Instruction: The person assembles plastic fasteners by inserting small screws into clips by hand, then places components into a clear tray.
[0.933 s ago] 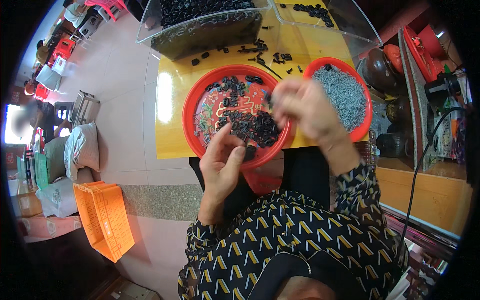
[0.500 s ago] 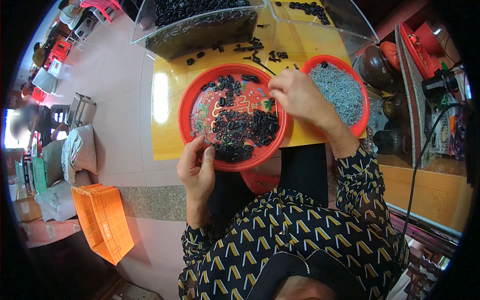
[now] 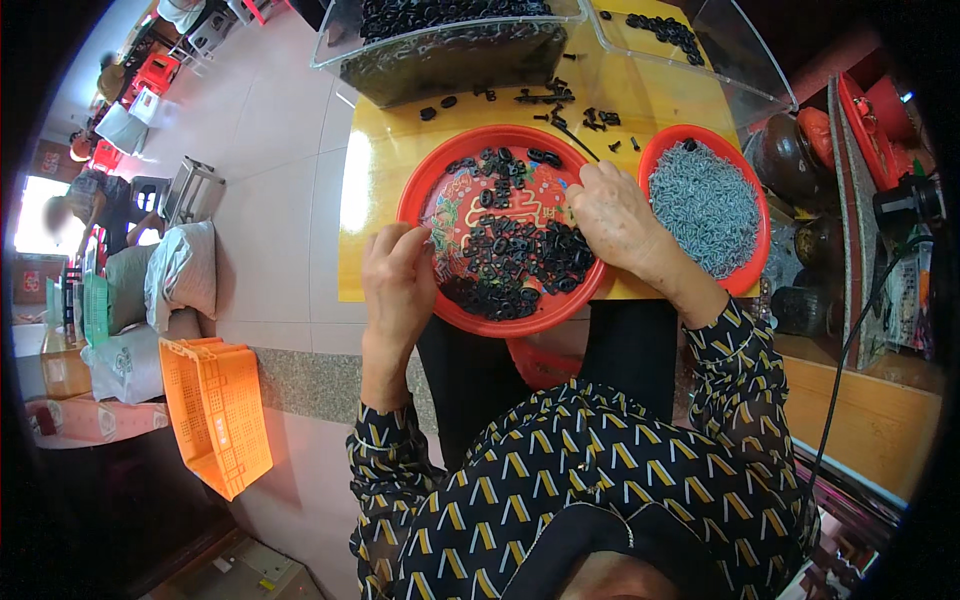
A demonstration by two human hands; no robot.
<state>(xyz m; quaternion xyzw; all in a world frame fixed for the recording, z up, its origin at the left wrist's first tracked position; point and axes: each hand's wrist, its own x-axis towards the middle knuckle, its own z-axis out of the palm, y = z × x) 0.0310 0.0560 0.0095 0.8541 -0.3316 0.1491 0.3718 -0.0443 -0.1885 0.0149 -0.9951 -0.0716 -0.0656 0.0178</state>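
Observation:
On the left rim of a round red tray (image 3: 503,322) my left hand (image 3: 398,275) is closed, its fingertips pressed together; whatever they pinch is too small to make out. My right hand (image 3: 622,218) is curled over the tray's right rim, fingers bent inward, hiding anything in them. Small black plastic parts (image 3: 505,250) lie heaped in the tray, some ring-shaped, over its printed floor. Just beyond the right fingers, a thin dark rod (image 3: 575,136) slants across the yellow table (image 3: 372,210). Small silvery screws (image 3: 703,208) fill a red oval tray (image 3: 757,262) to the right.
Behind the tray stands a clear bin (image 3: 455,65) full of black parts. A second clear bin (image 3: 770,88) holds fewer. Loose black pieces (image 3: 600,120) lie between. An orange crate (image 3: 217,415) sits at the left, and a black cable (image 3: 840,365) hangs at the right.
The whole view has shifted, with the table and trays now farther right. My left hand has gone from loosely parted fingers to a closed pinch at the tray's rim. The right hand stays by the right rim.

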